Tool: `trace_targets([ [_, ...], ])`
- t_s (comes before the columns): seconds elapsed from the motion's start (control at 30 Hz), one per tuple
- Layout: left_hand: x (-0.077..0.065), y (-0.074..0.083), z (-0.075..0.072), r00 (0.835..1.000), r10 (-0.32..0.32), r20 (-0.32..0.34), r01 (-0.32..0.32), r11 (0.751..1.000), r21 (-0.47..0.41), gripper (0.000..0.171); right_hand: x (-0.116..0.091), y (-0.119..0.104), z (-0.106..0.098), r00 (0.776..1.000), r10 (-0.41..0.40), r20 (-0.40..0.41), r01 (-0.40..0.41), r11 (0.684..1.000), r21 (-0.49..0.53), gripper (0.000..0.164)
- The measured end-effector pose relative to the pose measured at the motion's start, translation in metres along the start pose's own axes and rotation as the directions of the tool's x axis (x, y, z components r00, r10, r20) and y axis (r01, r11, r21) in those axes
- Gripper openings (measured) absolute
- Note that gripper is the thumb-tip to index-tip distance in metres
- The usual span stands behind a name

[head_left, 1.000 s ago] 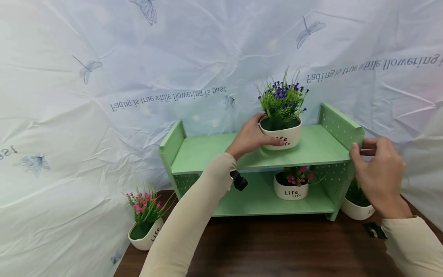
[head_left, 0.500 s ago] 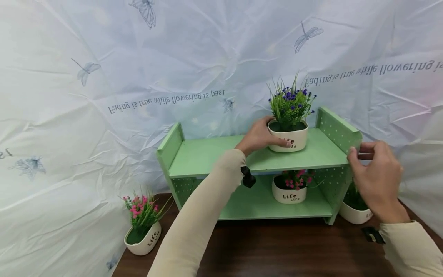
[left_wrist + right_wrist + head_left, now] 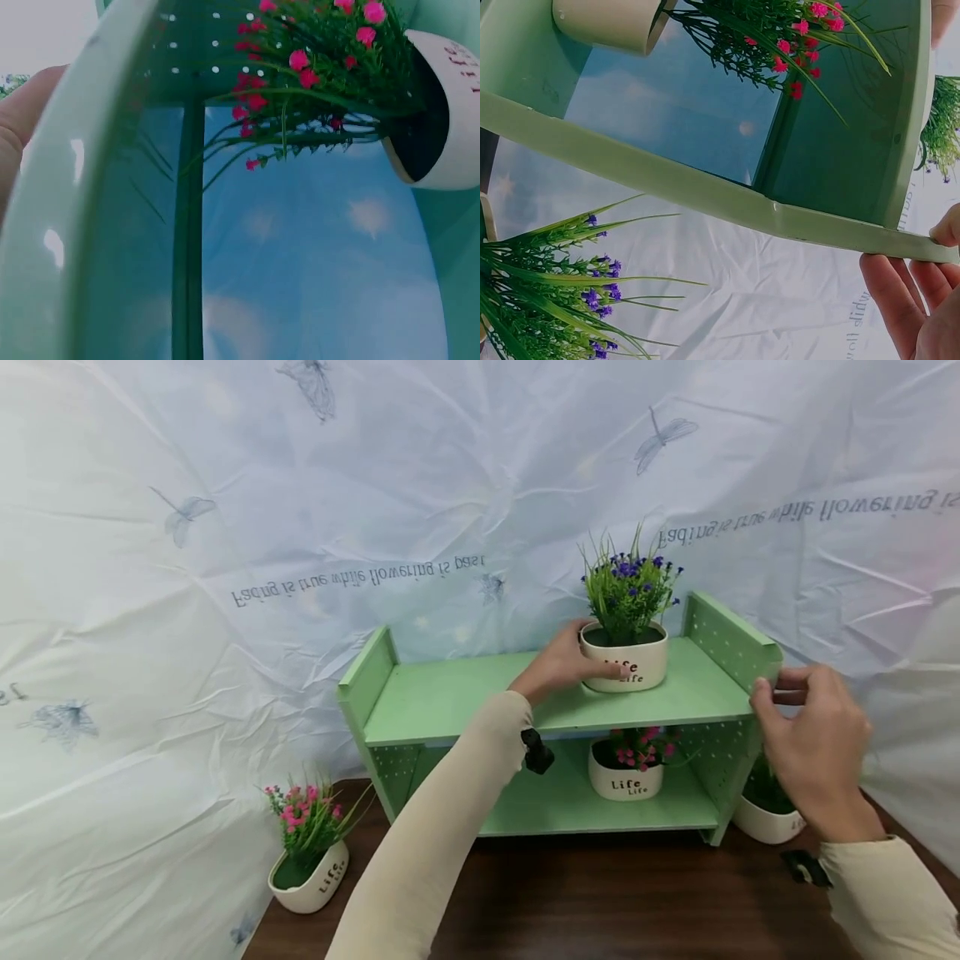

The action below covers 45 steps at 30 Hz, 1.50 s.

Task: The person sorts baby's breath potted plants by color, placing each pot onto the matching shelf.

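In the head view, my left hand (image 3: 558, 664) grips a white oval flowerpot (image 3: 637, 664) with purple flowers, its thumb across the printed front and its fingers around the left side. The pot stands upright at the upper board of a green two-tier shelf (image 3: 450, 693), right of the middle. My right hand (image 3: 821, 739) pinches the front edge of the shelf's right side panel (image 3: 738, 643); the right wrist view has its thumb and fingers (image 3: 889, 292) on either face of that panel. Below, a pink-flowered pot (image 3: 626, 783) sits on the lower board.
Another pink-flowered pot (image 3: 307, 881) stands left of the shelf on the dark wooden table (image 3: 600, 893). A further white pot (image 3: 765, 818) sits by the shelf's right side, with purple flowers (image 3: 604, 292) in the right wrist view. Printed cloth (image 3: 450, 485) hangs behind.
My left hand has slid the purple-flowered pot to the right along the upper board, and it stays nearly still over the last half second. My right hand keeps its hold on the side panel.
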<state>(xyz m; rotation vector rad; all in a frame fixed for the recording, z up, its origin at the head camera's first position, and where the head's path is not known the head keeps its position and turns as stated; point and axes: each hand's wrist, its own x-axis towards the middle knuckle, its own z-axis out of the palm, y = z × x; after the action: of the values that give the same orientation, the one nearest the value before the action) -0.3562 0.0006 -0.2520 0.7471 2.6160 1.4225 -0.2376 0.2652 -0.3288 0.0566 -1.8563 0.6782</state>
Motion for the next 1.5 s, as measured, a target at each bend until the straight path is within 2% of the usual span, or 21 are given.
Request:
trace_targets([
  [0.1,-0.004,-0.002,-0.001,1.0,0.007,0.006,-0.007,1.0,-0.029,0.104,0.002,-0.001,0.001,1.0,-0.013,0.006,0.013,1.0,0.001,0.027],
  [0.43,-0.009,-0.004,0.003,0.998,0.053,0.018,-0.053,0.998,-0.022,0.105,0.002,0.0,0.001,1.0,0.02,0.009,-0.02,0.999,0.033,0.027],
  [1.0,-0.012,0.007,0.011,0.999,0.012,-0.031,-0.012,1.0,0.0,0.105,0.003,-0.004,-0.003,0.999,0.041,0.012,-0.041,0.999,0.034,0.028],
  [1.5,-0.006,0.007,0.014,1.0,-0.009,-0.015,0.009,0.999,-0.031,0.103,0.001,-0.004,-0.003,0.999,0.041,0.026,-0.041,0.999,0.02,0.028],
])
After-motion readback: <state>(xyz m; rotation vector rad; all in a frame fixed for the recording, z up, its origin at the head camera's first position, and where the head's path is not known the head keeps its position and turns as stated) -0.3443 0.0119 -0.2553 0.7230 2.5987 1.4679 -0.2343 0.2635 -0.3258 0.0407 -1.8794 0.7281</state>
